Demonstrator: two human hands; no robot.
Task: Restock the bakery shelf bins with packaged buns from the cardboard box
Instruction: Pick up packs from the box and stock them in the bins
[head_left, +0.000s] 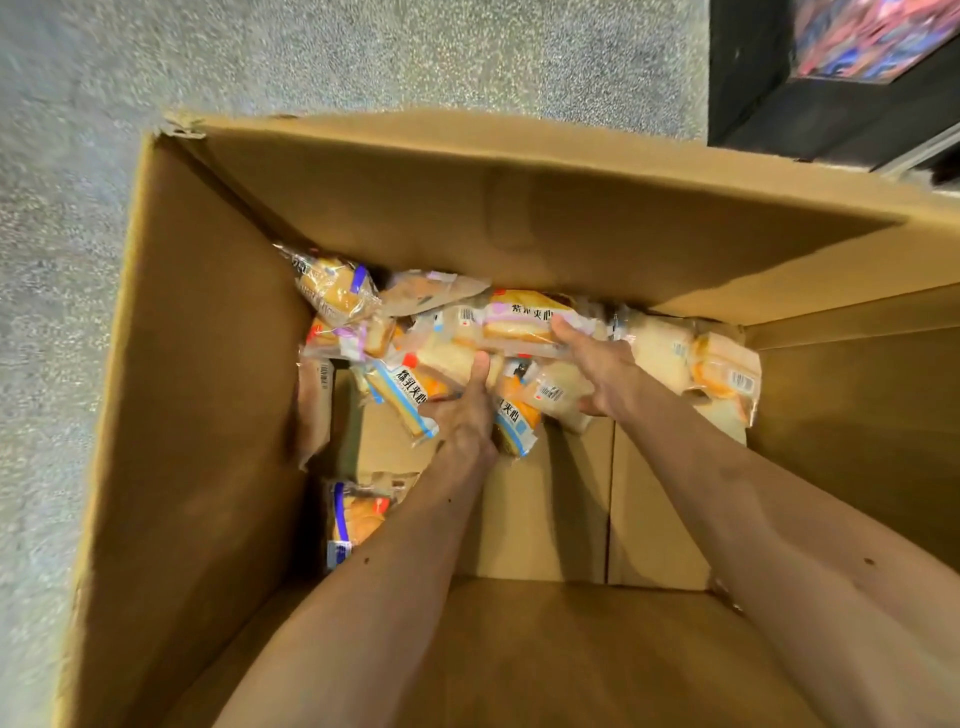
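A person's two bare arms reach down into a deep, open cardboard box (208, 415) that stands on a speckled grey floor (363, 52). Packaged buns lie heaped along the far wall of the box, with bare cardboard showing on the nearer bottom. The left hand (465, 415) grips a blue-striped packet (405, 395), thumb pointing up against the heap. The right hand (597, 364), just beside it, holds a pink-labelled packet (519, 317) with the thumb on top and the fingers curled below. Another packet (353, 519) lies apart by the left wall, partly hidden by the left forearm. A dark fixture (779, 104) stands beyond the far right corner.
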